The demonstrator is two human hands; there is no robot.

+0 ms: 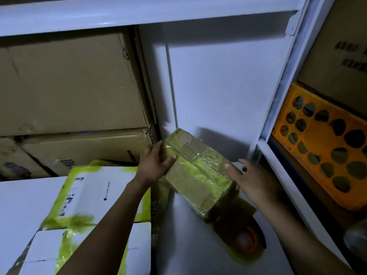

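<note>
Quick count: one small taped box (198, 171), one orange crate (317, 139), one tape roll (246, 242). Big brown cartons (69, 80) (85, 147) (337, 62), I make out three. At least two white parcels (99, 191) (45, 253) with yellow-green tape.

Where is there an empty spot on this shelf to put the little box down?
Bare white shelf shows in front, between the white parcels and the tape roll. Behind the small box, toward the shelf post, it looks bare too. Crowded: parcels and big cardboard boxes on the left, the orange crate past the post.
</note>
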